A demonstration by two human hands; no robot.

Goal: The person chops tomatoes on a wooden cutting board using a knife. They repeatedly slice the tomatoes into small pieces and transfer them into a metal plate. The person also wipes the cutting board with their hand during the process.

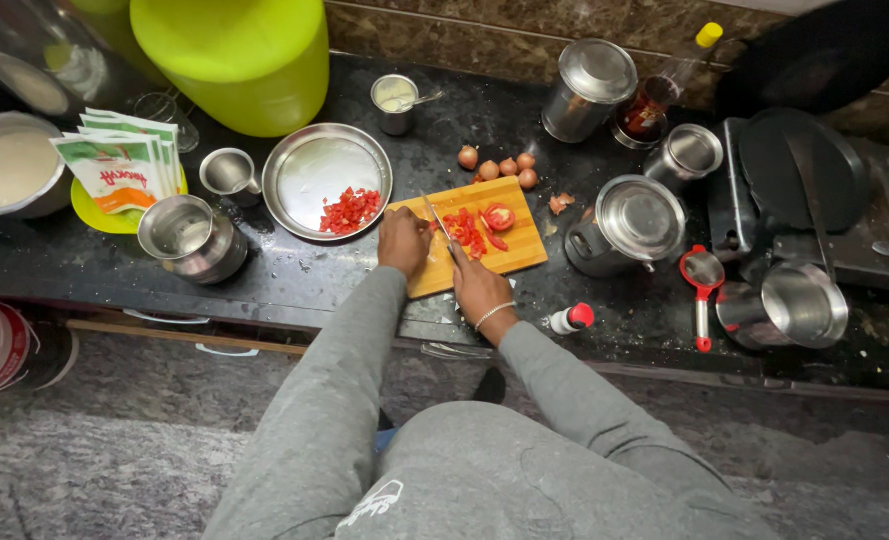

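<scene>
Hands [442, 265] between steel plate [326, 181], pot [629, 225]

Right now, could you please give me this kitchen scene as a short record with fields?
Surface: dark counter
Right hand: grips a knife, blade over the tomato pieces
Left hand: rests on the wooden cutting board, beside the pieces
Tomato half: uncut, on the board
Steel plate: left of the board, holds chopped tomato
Small onions: behind the board
Strainer: red-handled, to the right
</scene>
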